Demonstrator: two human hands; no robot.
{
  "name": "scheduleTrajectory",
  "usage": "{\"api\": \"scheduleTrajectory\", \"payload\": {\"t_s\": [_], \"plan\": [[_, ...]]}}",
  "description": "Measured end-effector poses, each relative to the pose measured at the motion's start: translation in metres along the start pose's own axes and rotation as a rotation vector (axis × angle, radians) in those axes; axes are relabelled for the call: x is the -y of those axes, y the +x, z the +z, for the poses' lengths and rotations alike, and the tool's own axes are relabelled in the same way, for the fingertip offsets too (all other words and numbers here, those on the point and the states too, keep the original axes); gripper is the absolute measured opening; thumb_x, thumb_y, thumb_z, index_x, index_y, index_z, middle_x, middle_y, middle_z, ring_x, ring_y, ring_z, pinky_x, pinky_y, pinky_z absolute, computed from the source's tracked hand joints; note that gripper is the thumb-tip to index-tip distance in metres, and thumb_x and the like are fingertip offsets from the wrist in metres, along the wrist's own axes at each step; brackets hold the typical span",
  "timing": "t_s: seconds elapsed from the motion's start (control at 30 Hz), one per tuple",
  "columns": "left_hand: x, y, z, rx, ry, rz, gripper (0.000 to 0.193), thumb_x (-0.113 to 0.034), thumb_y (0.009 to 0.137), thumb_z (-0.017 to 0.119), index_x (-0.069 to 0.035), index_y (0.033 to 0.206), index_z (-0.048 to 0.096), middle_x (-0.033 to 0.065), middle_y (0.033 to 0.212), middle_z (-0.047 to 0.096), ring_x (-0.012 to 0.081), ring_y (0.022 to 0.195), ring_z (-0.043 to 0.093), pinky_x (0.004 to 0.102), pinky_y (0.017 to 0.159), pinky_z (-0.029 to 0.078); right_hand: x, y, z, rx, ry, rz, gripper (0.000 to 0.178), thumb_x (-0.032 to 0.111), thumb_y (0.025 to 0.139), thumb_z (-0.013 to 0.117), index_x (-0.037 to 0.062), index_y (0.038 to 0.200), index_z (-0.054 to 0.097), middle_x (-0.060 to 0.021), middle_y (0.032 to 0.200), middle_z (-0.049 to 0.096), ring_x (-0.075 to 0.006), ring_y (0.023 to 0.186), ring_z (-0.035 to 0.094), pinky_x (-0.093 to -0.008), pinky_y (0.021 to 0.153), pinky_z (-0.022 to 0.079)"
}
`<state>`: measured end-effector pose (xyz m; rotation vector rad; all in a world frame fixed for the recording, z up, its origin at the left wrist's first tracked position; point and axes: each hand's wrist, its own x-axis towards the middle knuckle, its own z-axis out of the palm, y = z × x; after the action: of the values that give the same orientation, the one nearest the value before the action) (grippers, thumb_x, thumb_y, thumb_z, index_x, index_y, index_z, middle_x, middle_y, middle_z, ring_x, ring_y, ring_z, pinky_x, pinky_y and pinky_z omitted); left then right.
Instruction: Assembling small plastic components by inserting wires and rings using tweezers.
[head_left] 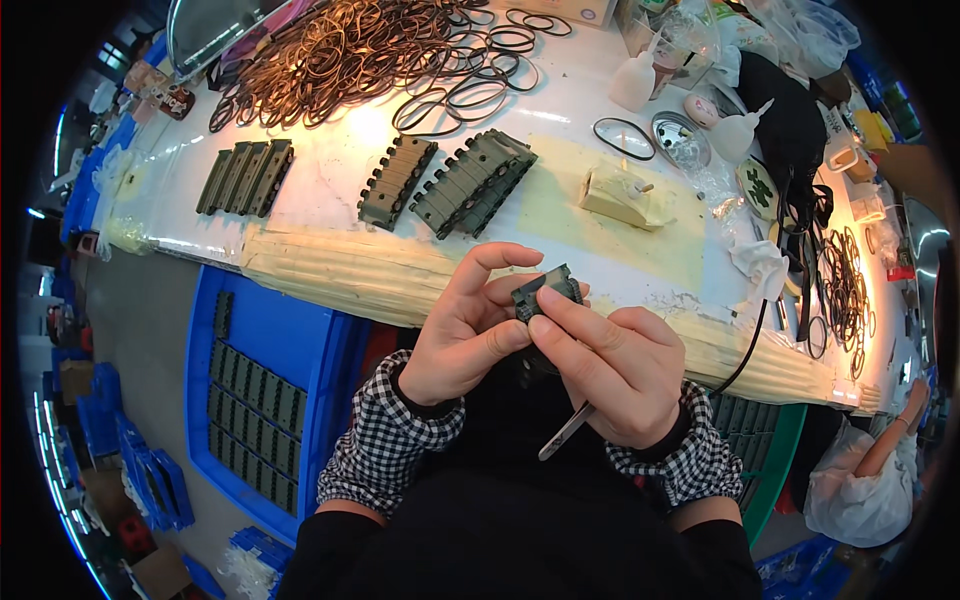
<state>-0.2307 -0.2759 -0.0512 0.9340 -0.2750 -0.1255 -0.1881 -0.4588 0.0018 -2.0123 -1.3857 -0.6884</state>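
Just past the table's front edge, both my hands meet at a small dark green ridged plastic part [556, 285]. My left hand [456, 335] closes on its left side, the thumb against its lower end and the index finger arched above. My right hand [625, 375] pinches the part between thumb and fingers. A thin flat metal tool [566, 432] also sticks out below the right palm; its other end is hidden. On the table beyond lie similar green strips with dark round knobs: a row [246, 178], a single strip [398, 182] and a stacked group [474, 182].
A big heap of dark rubber bands [350, 60] covers the back left. A cream block [620, 196] sits right of centre, near white squeeze bottles [633, 80] and a black bag [775, 115]. Below left, a blue crate [200, 400] holds rows of green parts; a green crate [785, 460] stands right.
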Motion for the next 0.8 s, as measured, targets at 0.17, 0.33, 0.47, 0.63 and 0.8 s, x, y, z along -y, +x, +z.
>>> {"api": "scheduleTrajectory", "payload": {"t_s": [0.17, 0.33, 0.47, 0.63, 0.8], "plan": [[0.000, 0.001, 0.002, 0.023, -0.047, 0.016, 0.051, -0.012, 0.094, 0.057, -0.009, 0.136, 0.026, 0.0265, 0.129, 0.051, 0.0355, 0.120, 0.054, 0.0458, 0.103, 0.044, 0.003, 0.001, -0.003, 0.029, 0.016, 0.031, 0.034, 0.005, 0.070, 0.065, 0.0020, 0.103, 0.069, -0.0132, 0.108, 0.068, -0.0122, 0.070, 0.062, -0.0232, 0.060, 0.046], [0.001, 0.003, 0.005, 0.041, -0.160, 0.005, 0.050, -0.014, 0.095, 0.056, -0.011, 0.135, 0.026, 0.0278, 0.129, 0.051, 0.0369, 0.121, 0.053, 0.0480, 0.103, 0.044, 0.011, 0.002, -0.003, 0.036, -0.039, 0.059, 0.034, -0.001, 0.069, 0.068, 0.0026, 0.103, 0.069, -0.0133, 0.109, 0.068, -0.0133, 0.075, 0.065, -0.0238, 0.057, 0.044], [0.000, 0.002, 0.005, 0.054, -0.198, 0.008, 0.052, -0.016, 0.095, 0.058, -0.008, 0.136, 0.027, 0.0259, 0.129, 0.052, 0.0332, 0.123, 0.052, 0.0442, 0.104, 0.042, 0.015, 0.004, -0.005, 0.063, -0.045, 0.065, 0.035, -0.001, 0.070, 0.067, 0.0019, 0.104, 0.069, -0.0135, 0.111, 0.068, -0.0132, 0.075, 0.064, -0.0239, 0.058, 0.044], [0.000, 0.003, 0.005, 0.066, -0.211, 0.009, 0.054, -0.018, 0.095, 0.058, -0.006, 0.137, 0.027, 0.0251, 0.129, 0.052, 0.0312, 0.124, 0.051, 0.0424, 0.105, 0.041, 0.014, 0.004, -0.004, 0.062, -0.048, 0.061, 0.036, -0.001, 0.070, 0.067, 0.0019, 0.105, 0.068, -0.0137, 0.112, 0.068, -0.0132, 0.075, 0.064, -0.0239, 0.058, 0.044], [0.002, 0.003, 0.004, 0.050, -0.160, 0.016, 0.049, -0.015, 0.095, 0.056, -0.012, 0.135, 0.027, 0.0286, 0.129, 0.051, 0.0361, 0.121, 0.053, 0.0489, 0.104, 0.043, 0.010, 0.004, -0.001, 0.018, -0.072, -0.011, 0.035, 0.001, 0.069, 0.063, -0.0032, 0.104, 0.067, -0.0158, 0.110, 0.067, -0.0106, 0.064, 0.059, -0.0228, 0.061, 0.047]]}}
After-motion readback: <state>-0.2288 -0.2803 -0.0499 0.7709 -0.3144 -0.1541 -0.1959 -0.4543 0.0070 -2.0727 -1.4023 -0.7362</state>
